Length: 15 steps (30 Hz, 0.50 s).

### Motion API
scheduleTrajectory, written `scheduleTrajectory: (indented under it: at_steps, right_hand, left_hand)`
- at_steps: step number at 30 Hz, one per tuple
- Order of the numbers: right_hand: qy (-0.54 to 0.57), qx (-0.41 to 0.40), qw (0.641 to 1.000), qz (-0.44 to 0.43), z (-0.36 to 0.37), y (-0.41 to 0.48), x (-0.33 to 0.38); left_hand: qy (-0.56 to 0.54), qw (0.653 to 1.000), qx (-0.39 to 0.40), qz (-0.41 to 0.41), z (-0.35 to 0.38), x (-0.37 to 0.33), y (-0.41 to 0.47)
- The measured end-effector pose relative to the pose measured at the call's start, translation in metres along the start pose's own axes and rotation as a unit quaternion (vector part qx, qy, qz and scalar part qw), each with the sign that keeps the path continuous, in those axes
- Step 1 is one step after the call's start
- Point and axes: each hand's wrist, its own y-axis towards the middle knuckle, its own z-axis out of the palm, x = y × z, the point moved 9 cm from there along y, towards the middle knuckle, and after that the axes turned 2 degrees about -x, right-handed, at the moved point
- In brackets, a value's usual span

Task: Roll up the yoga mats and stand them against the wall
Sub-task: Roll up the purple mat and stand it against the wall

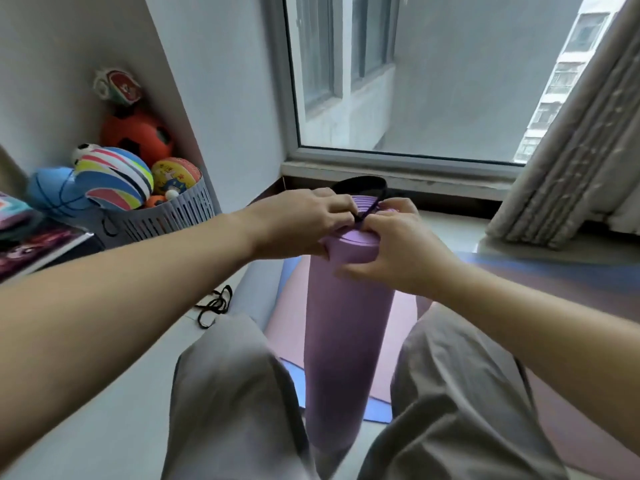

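A rolled purple yoga mat (pixel 346 334) stands upright between my knees, its top end near the window sill. My left hand (pixel 304 220) and my right hand (pixel 391 247) both sit at the top of the roll. Each pinches a black strap (pixel 363 188) that loops over the roll's end; the right hand's lower fingers also wrap the roll's side. A second mat (pixel 287 327), pink with a blue edge, lies flat on the floor under the roll.
A grey slatted basket (pixel 166 220) full of balls stands in the left corner by the wall. Another black strap (pixel 214 304) lies on the floor at left. The window sill (pixel 450 233) and a curtain (pixel 568 140) are ahead and right. Books (pixel 31 251) lie at far left.
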Motion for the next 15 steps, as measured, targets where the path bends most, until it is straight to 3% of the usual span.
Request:
scheduleTrajectory:
  at_steps: [3, 5, 9, 15]
  right_hand:
    - [-0.044, 0.191, 0.978, -0.064, 0.01, 0.003, 0.009]
    - [-0.03, 0.245, 0.966, -0.073, 0.013, 0.002, 0.011]
    - [0.013, 0.199, 0.978, -0.057, 0.012, 0.003, 0.026]
    - [-0.02, 0.151, 0.985, -0.081, 0.015, -0.006, 0.063]
  left_hand:
    - [0.028, 1.0, -0.004, 0.013, 0.001, 0.008, -0.011]
    - [0.034, 0.999, -0.018, 0.025, 0.0, 0.009, -0.015]
    - [0.077, 0.994, -0.051, 0.052, -0.001, 0.009, -0.029]
    - [0.109, 0.987, -0.068, 0.101, -0.011, 0.001, -0.058]
